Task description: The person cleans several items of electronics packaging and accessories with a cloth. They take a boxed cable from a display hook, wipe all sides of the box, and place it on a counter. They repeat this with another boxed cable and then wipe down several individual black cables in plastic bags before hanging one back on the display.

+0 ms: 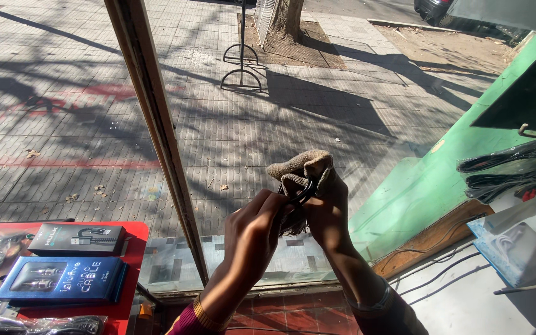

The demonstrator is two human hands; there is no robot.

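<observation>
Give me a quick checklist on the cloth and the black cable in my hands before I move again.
1. Left hand grips the black cable: ok.
2. Right hand holds the tan cloth bunched at its fingertips: ok.
3. Cloth touches the cable: ok, it wraps over the top.
4. Cable's full length visible: not ok, most is hidden by both hands.
5. Cable clean or dusty: cannot tell, it lies in shadow.
6. Hands apart from the boxes on the red tray: ok.
</observation>
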